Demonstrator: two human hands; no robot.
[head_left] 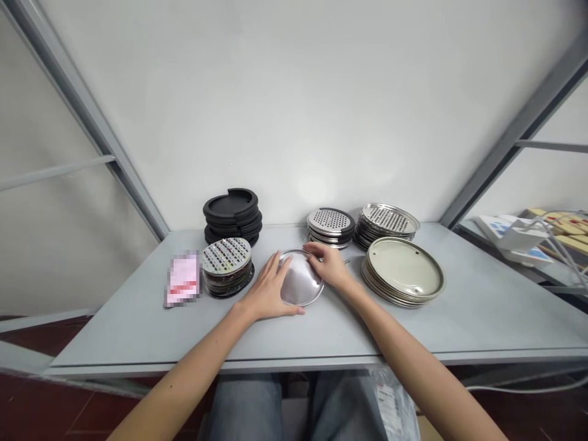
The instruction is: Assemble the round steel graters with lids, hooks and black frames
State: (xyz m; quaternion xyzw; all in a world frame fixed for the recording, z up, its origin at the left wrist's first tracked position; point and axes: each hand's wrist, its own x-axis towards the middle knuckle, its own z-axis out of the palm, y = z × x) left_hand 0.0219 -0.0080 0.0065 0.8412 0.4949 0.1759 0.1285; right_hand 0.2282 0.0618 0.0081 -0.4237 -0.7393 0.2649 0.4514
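Note:
A shiny round metal plate [301,278] lies on the table in front of me, with a raised rim and a small hole near its right edge. My left hand [269,288] curves around its left side, fingers on the upper rim and thumb along the bottom. At the upper right rim, my right hand [328,264] has its fingers bent against the edge. Just left of the plate stands a stack of slotted metal grater discs [227,256]. A stack of similar plates [407,267] with rim holes is to the right.
Behind stand black notched rings [232,211], perforated discs with black rims [331,222] and large slotted discs [389,219], all stacked. A blurred pink item [182,277] lies on the left of the grey table [151,337]. White devices with cables [519,236] are at the right.

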